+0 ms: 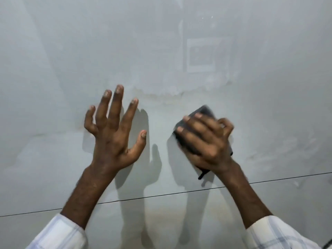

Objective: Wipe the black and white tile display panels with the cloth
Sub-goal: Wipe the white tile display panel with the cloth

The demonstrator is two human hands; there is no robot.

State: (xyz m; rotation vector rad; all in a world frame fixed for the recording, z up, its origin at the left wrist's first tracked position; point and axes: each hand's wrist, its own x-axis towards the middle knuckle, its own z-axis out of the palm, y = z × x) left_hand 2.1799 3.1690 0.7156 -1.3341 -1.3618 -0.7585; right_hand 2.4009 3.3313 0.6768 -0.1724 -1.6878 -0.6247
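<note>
Two bare hands meet a pale, glossy tile panel [89,60] with faint cloudy veining. The right hand [204,139] holds a dark grey cloth [204,112], folded into a pad and motion-blurred, against the panel, fingers lightly curled over it. The left hand [115,137] has its fingers spread and straight, holding nothing. A thin dark seam [161,194] crosses the panel below the wrists. Both sleeves [59,232] are white with pale checks.

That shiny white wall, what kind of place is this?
Probably a tile showroom: a glossy white tile panel fills the view, with a thin joint line, a square label, and the right hand holding a dark cloth against it.
</note>
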